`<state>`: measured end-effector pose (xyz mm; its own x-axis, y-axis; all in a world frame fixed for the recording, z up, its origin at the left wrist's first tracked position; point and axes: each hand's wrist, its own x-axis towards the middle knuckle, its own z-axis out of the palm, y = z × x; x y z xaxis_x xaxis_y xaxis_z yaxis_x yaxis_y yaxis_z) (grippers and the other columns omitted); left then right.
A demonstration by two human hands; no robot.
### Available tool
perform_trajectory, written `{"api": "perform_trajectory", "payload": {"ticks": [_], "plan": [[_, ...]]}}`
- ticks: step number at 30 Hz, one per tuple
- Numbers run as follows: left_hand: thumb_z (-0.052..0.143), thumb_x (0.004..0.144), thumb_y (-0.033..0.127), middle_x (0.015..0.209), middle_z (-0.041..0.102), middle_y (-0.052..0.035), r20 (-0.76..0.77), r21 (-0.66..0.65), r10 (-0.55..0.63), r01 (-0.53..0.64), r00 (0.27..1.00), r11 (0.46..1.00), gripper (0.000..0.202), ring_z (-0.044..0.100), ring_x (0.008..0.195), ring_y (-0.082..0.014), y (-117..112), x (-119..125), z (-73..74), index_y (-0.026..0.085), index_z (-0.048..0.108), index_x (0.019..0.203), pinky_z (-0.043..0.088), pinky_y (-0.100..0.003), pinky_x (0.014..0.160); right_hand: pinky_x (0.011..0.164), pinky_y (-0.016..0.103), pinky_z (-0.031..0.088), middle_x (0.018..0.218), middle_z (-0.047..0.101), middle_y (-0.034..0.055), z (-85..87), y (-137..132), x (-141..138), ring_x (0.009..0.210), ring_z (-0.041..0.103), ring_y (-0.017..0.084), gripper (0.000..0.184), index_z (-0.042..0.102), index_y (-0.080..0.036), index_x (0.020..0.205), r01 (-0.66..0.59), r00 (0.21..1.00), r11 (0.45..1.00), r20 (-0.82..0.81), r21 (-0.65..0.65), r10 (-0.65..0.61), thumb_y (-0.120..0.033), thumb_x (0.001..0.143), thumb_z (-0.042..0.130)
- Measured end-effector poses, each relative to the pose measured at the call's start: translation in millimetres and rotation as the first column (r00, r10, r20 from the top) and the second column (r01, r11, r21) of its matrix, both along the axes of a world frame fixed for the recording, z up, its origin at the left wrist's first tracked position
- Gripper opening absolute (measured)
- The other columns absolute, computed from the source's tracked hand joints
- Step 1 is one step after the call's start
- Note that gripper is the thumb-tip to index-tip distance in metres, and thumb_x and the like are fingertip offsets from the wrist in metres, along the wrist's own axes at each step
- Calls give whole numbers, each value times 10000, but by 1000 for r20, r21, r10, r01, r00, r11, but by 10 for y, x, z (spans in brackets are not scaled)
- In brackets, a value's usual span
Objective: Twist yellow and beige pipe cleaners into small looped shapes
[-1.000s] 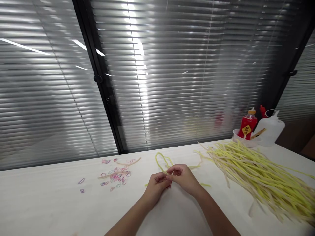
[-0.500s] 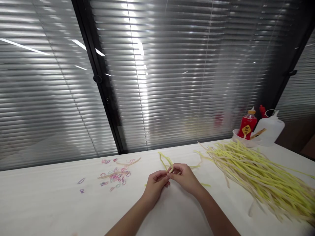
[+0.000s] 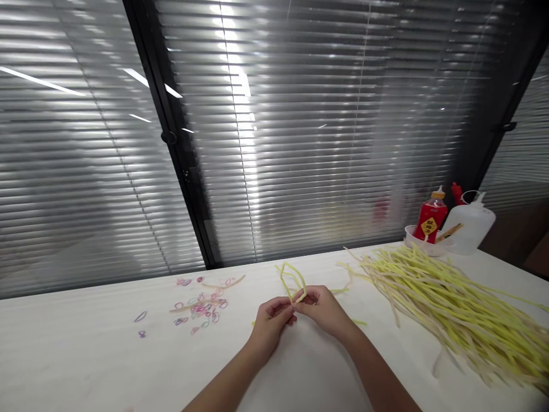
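Both hands meet over the white table, pinching a yellow pipe cleaner (image 3: 303,279) that is bent into a loop standing up above the fingers. My left hand (image 3: 273,325) is closed with thumb and fingertips at the loop's lower end. Close against it, my right hand (image 3: 321,309) is closed on the same pipe cleaner from the right. The fingers hide how the ends cross. Other yellow pieces stick out behind and beside the hands; whether they join the held one I cannot tell.
A large pile of yellow and beige pipe cleaners (image 3: 454,309) covers the right side. Behind it stand a red-labelled bottle (image 3: 430,220) in a shallow bowl (image 3: 409,234) and a white squeeze bottle (image 3: 470,226). Small coloured bands (image 3: 206,309) lie scattered at left. Blinds (image 3: 300,143) back the table.
The yellow pipe cleaner's loop has opened wider and rises rounder above the fingers. Both hands stay nearly in place.
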<state>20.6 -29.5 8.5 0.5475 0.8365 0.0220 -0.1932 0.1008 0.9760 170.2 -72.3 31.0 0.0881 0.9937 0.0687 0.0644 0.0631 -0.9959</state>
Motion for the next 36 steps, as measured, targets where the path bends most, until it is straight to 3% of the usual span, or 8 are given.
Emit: {"api": "perform_trajectory", "payload": {"ticks": [9, 16, 19, 24, 30, 36], "plan": [[727, 680, 331, 737, 673, -60, -55, 7, -16, 16, 998, 1000, 300, 519, 641, -126, 0, -17, 48, 130, 735, 902, 404, -251, 654, 606, 232, 427, 683, 643, 15, -37, 26, -14, 663, 582, 149, 110, 632, -163, 739, 27, 999, 1000, 35, 14, -28, -244, 667, 647], [679, 736, 364, 681, 626, -33, -120, 64, -41, 49, 992, 997, 303, 490, 650, -123, 8, -35, 41, 137, 732, 930, 387, -243, 664, 484, 195, 326, 506, 496, -58, 68, -41, -1, 496, 433, 90, 115, 638, -187, 738, 103, 972, 995, 210, 11, -103, -200, 626, 663], [674, 737, 386, 698, 630, -40, -139, 81, -37, 49, 990, 996, 343, 490, 648, -128, 23, -35, 9, 135, 721, 966, 387, -249, 658, 497, 199, 341, 521, 497, -56, 93, -50, 6, 520, 450, 98, 163, 646, -189, 765, 146, 958, 989, 246, 25, -148, -217, 609, 687], [636, 768, 414, 678, 596, -30, -163, 157, -63, 89, 985, 984, 354, 476, 639, -127, 41, -36, -13, 136, 717, 971, 376, -247, 644, 608, 231, 436, 792, 659, 10, 64, -26, -4, 683, 577, 143, 202, 665, -182, 805, 112, 979, 992, 167, 62, -121, -218, 608, 688], [602, 789, 430, 669, 581, -27, -192, 189, -75, 112, 978, 976, 363, 474, 635, -130, 24, -25, 6, 144, 711, 984, 371, -247, 634, 625, 261, 471, 681, 664, 14, 1, 5, -1, 676, 620, 171, 188, 668, -161, 786, 102, 991, 994, 85, 24, -104, -191, 601, 684], [577, 796, 434, 695, 590, -27, -226, 274, -37, 100, 973, 956, 341, 481, 625, -133, 12, -9, 1, 167, 718, 956, 386, -256, 634, 696, 287, 499, 750, 697, 40, -10, 16, -5, 743, 651, 198, 146, 675, -157, 731, 164, 983, 985, 79, 63, -168, -187, 590, 698]]}}
